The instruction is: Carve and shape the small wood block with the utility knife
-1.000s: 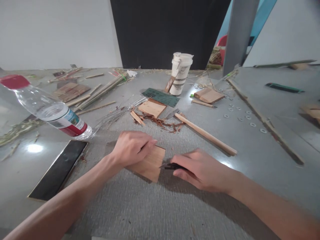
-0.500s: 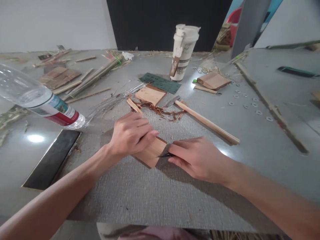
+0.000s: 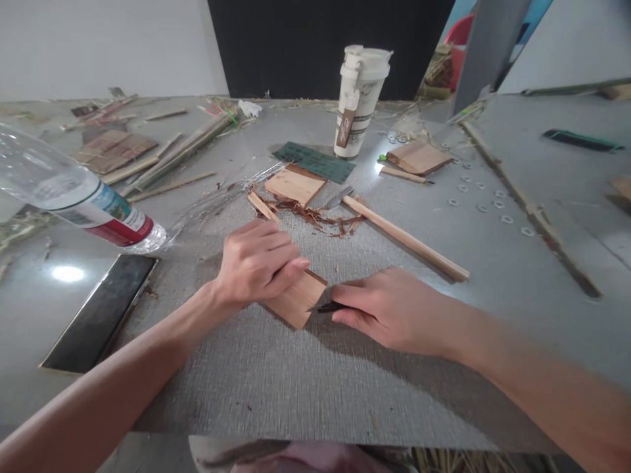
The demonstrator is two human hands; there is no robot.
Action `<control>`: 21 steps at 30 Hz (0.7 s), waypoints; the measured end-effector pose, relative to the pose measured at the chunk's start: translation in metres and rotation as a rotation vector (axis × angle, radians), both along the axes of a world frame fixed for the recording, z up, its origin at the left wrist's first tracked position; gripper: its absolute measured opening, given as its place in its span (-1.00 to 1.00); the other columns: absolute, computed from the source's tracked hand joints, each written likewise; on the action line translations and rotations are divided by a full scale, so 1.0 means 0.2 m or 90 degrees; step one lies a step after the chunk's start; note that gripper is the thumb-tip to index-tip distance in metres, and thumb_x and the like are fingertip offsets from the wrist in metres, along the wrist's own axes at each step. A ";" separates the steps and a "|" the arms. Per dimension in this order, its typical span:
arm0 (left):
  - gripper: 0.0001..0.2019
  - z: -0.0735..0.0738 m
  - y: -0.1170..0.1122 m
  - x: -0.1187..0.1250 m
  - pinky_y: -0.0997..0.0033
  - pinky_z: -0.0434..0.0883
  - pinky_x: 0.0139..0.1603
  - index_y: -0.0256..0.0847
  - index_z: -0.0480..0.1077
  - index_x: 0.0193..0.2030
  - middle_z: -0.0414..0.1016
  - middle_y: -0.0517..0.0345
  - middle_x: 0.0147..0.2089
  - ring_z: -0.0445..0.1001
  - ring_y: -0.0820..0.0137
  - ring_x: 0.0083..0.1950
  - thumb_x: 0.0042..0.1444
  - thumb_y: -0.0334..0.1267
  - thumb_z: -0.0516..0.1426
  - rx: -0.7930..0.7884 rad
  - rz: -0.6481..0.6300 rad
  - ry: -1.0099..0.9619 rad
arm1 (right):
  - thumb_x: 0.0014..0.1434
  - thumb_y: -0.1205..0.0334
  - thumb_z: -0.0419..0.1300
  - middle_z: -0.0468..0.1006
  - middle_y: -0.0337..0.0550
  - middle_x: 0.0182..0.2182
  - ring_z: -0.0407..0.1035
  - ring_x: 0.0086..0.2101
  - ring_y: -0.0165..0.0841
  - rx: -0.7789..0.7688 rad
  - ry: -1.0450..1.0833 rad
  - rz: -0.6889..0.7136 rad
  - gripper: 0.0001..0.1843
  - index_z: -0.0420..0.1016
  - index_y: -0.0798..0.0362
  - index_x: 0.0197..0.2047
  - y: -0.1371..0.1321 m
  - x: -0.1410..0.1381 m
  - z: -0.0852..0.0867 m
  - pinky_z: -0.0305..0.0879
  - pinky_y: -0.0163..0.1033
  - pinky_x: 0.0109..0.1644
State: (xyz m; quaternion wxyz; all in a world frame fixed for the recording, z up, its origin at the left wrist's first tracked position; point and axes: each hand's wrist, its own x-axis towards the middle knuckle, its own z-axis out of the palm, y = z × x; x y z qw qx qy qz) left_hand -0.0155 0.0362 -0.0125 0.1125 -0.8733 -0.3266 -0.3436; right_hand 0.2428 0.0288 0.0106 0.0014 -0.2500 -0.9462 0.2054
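My left hand [image 3: 261, 259] is closed over a small flat wooden block [image 3: 296, 299], pressing it on the grey table. A small notch shows in the block's right edge. My right hand [image 3: 382, 309] grips a thin black tool [image 3: 328, 307], its tip at that notch; most of it is hidden in my fingers, so its kind does not show. Beyond my hands lie another wooden block [image 3: 294, 186], reddish-brown shavings [image 3: 315, 218], a thin wooden strip [image 3: 263, 206] and a wooden-handled tool with a flat metal blade [image 3: 407, 236].
A water bottle [image 3: 93, 197] leans in at the left, above a black phone [image 3: 98, 312]. A white lidded cup [image 3: 362, 102] stands behind green sandpaper [image 3: 313, 161]. Several washers [image 3: 482, 208], a long stick [image 3: 532, 210] and a green-edged knife [image 3: 582, 139] lie to the right.
The black tool's tip has drawn back slightly from the block's notch. My left hand still holds the block in place; the whole view has shifted very slightly.
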 end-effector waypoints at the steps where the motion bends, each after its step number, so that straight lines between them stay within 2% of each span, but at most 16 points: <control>1: -0.62 0.00 0.00 0.00 0.24 0.26 -0.33 -0.16 0.31 -0.51 0.35 0.21 -0.55 0.28 0.35 -0.43 0.37 -0.22 0.00 0.003 0.000 -0.002 | 0.47 0.07 0.00 0.62 -0.27 -0.34 0.41 -0.43 -0.38 0.005 -0.004 0.001 -0.74 0.43 -0.03 -0.15 0.00 0.00 0.00 -0.15 -0.20 -0.39; 6: -0.64 -0.01 -0.01 -0.01 0.24 0.26 -0.34 -0.15 0.29 -0.49 0.35 0.20 -0.55 0.25 0.36 -0.45 0.38 -0.23 0.00 0.004 0.004 -0.040 | 0.45 0.08 0.04 0.61 -0.27 -0.37 0.35 -0.49 -0.40 0.067 -0.042 0.030 -0.74 0.44 -0.02 -0.22 0.00 0.02 -0.01 -0.22 -0.20 -0.40; 9: -0.65 0.00 -0.01 -0.02 0.24 0.25 -0.35 -0.15 0.27 -0.49 0.33 0.20 -0.55 0.23 0.35 -0.45 0.37 -0.24 0.00 0.004 0.004 -0.035 | 0.47 0.07 0.00 0.55 -0.26 -0.39 0.32 -0.47 -0.40 0.039 0.014 0.038 -0.72 0.42 0.00 -0.20 0.01 0.03 -0.02 -0.14 -0.23 -0.39; 13: -0.64 0.00 0.00 -0.01 0.24 0.23 -0.35 -0.14 0.23 -0.51 0.29 0.21 -0.55 0.21 0.35 -0.44 0.37 -0.24 0.00 -0.010 0.007 -0.026 | 0.48 0.07 -0.03 0.47 -0.15 -0.25 0.31 -0.31 -0.37 0.066 0.145 0.000 -0.71 0.39 0.04 -0.18 0.00 0.01 -0.03 0.05 -0.25 -0.29; 21: -0.64 0.00 0.00 -0.01 0.23 0.24 -0.35 -0.15 0.26 -0.50 0.32 0.22 -0.55 0.23 0.35 -0.44 0.38 -0.23 0.00 -0.020 0.020 -0.012 | 0.49 0.11 -0.02 0.40 -0.21 -0.28 0.25 -0.32 -0.37 0.120 0.161 -0.001 -0.75 0.41 0.04 -0.10 -0.01 -0.02 -0.07 0.09 -0.22 -0.27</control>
